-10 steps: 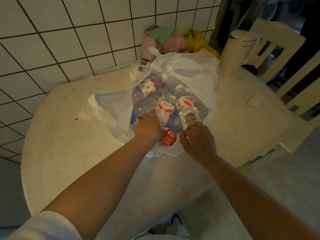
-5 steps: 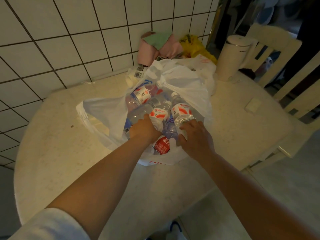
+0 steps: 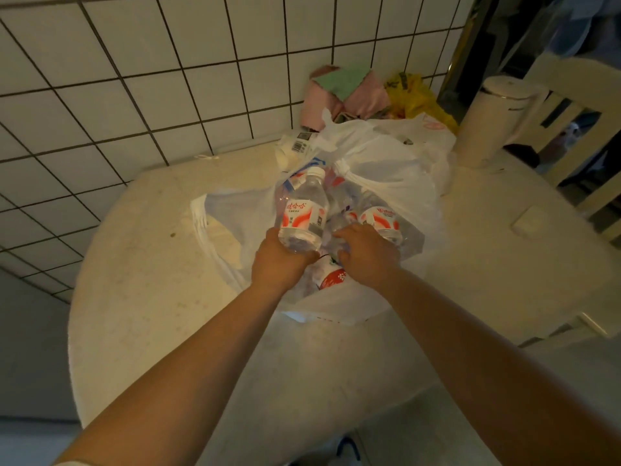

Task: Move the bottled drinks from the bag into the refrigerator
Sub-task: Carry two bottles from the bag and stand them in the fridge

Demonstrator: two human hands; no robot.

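My left hand (image 3: 280,264) grips the base of 1 clear bottle (image 3: 304,215), raised over the open white bag (image 3: 386,183) on the tabletop (image 3: 151,264). My right hand (image 3: 368,255) curls around another bottle (image 3: 381,220) inside that bag.

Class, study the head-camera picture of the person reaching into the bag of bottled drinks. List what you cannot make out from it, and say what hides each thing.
- Right hand fingers: curled down among the bottles, so what they grip is hidden.
- Bottle count: the white bag folds over several.
- Base of the bottle in the left hand: covered by that hand.
- Refrigerator: nowhere in the head view.
- Label print: too small and dim to read.
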